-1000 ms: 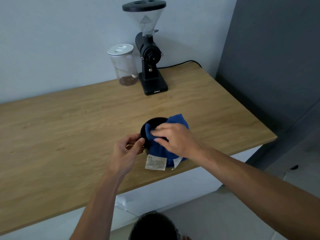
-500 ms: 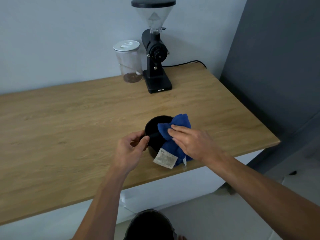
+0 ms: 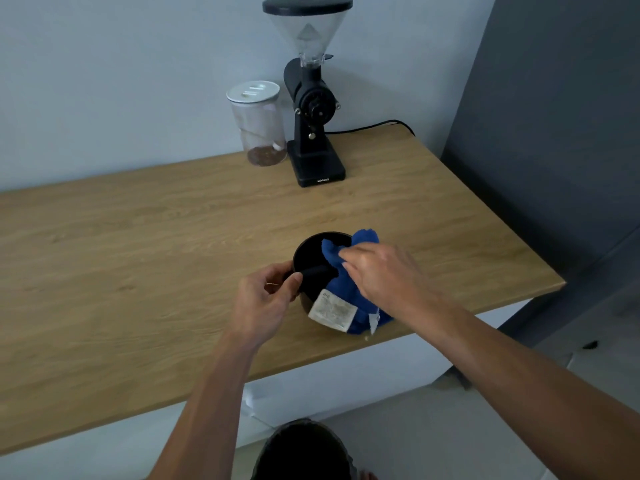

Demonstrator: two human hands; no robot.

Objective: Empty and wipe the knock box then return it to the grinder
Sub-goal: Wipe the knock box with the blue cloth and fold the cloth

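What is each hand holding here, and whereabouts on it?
The left hand grips the black knock box at its near left rim. The right hand presses the blue cloth over its right edge.

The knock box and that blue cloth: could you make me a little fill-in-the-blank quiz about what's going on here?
1. The right hand presses a ____ cloth into the knock box.
2. The left hand steadies the knock box at its ____ side.
3. The grinder stands at the back of the table, beside a clear ____.

Missing words: blue; left; jar
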